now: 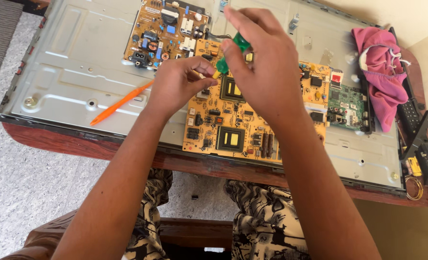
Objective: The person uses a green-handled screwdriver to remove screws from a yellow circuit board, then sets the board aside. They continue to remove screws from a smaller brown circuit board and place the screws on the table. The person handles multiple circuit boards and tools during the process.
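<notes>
Mid-way through working a fastener or part on the yellow circuit board [233,115], by the look of it. Right hand [267,67] curled shut around the green screwdriver handle [233,50], tool upright over the board's upper middle. Left hand [178,84] just left of the shaft, fingers pinched closed near the tip; what they pinch, cannot tell. Orange pry tool [120,103] lying well left of the board on the grey metal back panel [79,58]. Pink cloth [380,72] far right of the board. Green board [346,106] beside its right edge. Next, likely: steady downward pressure, tip kept seated, careful turning.
</notes>
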